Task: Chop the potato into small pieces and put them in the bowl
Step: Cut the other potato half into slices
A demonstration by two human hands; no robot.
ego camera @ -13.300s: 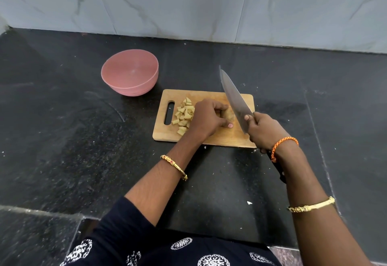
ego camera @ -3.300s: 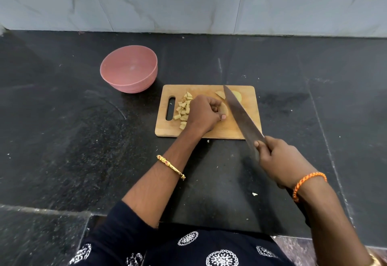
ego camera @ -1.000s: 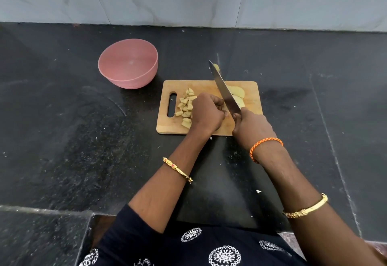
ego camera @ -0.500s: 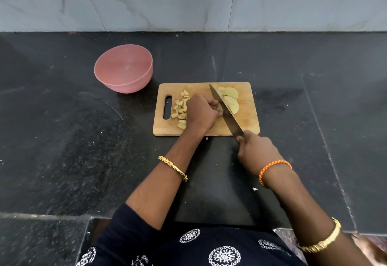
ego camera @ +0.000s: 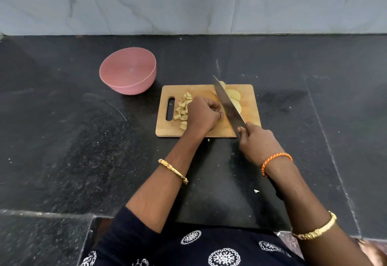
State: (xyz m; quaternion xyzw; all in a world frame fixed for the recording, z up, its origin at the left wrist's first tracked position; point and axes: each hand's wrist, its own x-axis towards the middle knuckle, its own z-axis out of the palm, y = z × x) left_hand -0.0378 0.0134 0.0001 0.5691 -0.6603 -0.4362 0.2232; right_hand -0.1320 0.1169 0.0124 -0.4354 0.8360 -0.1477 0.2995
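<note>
A wooden cutting board (ego camera: 249, 127) lies on the black counter. Small potato pieces (ego camera: 183, 108) are heaped at its left, beside the handle slot. Pale potato slices (ego camera: 235, 97) lie at its far right. My left hand (ego camera: 202, 115) is curled on the board's middle, fingertips pressed down against the blade's left side; what it holds is hidden. My right hand (ego camera: 256, 142) grips the handle of a large knife (ego camera: 227, 103), whose blade slants across the board with its tip raised over the far edge. The pink bowl (ego camera: 128, 71) stands left of the board.
A grey marble wall runs along the back of the black stone counter (ego camera: 62, 140). Small white scraps (ego camera: 256, 191) lie on the counter near me. The counter's front edge steps down at the lower left.
The knife tip has risen from the board toward the far edge and my right hand has moved slightly forward. My left hand has stayed curled in place.
</note>
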